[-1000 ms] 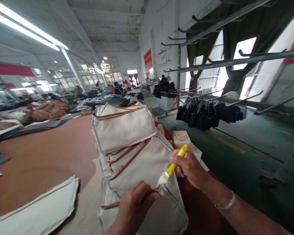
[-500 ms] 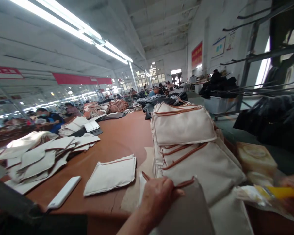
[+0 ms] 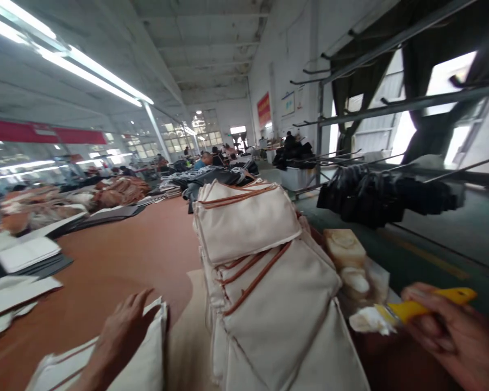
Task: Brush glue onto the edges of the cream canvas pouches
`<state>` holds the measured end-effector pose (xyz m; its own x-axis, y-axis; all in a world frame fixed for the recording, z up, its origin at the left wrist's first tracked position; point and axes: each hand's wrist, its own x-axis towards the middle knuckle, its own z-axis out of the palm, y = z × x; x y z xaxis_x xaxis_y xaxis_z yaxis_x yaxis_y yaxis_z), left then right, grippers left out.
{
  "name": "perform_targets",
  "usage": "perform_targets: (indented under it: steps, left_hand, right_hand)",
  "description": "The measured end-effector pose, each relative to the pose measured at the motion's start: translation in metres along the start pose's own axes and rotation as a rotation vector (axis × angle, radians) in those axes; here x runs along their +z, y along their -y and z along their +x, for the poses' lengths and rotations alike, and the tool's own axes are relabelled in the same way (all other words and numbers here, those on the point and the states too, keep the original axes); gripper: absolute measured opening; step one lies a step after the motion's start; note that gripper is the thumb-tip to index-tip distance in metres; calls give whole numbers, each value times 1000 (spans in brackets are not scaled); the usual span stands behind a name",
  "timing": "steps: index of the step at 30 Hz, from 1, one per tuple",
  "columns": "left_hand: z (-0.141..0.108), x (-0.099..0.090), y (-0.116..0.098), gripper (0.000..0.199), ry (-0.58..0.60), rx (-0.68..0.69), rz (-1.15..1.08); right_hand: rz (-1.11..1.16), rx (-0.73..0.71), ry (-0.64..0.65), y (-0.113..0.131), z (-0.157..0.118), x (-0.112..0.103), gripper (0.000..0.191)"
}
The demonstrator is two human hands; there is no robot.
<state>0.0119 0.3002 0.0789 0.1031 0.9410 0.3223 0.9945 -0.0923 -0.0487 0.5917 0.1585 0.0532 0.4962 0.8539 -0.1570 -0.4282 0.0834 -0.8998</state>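
My left hand [image 3: 120,331] lies over cream fabric pieces [image 3: 146,361] at the lower left, its fingers stretched out and its thumb side partly hidden. Brown trim runs across these pieces. At the lower right, my right hand [image 3: 448,331] is wrapped round the yellow handle of a brush [image 3: 411,310], whose pale, coated bristles point left. Between my hands rises a tall stack of cream bag pieces [image 3: 269,304] with brown edging. A yellowish container [image 3: 345,247] stands right of the stack, with a whitish lump in front of it.
The brown table [image 3: 130,255] stretches away ahead. White panels [image 3: 20,293] and dark sheets lie at its left, with brown and dark piles farther back. A metal rack [image 3: 411,103] with dark bags [image 3: 362,195] stands at the right. People are visible in the distance.
The view has turned right. My left hand has moved left from beside the tall stack to the smaller cream pieces. The brush in my right hand has come fully into view.
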Motion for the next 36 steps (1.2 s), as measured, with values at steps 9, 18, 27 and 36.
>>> perform_targets:
  steps: [9,18,27,36]
  left_hand:
    - [46,-26,-295,31,106,218,-513]
    - [66,-28,-353,36,228,167,-676]
    - [15,-89,-333,39,686,441,-1226]
    - [-8,-93,-327,29,681,515,-1187]
  right_hand:
    - [206,-3,38,15,-15,26,36]
    - [265,6,15,20,-13,-11,28]
    - [236,-150,141,77,6,25,24]
    - [-5,-238,233,84,16,58,21]
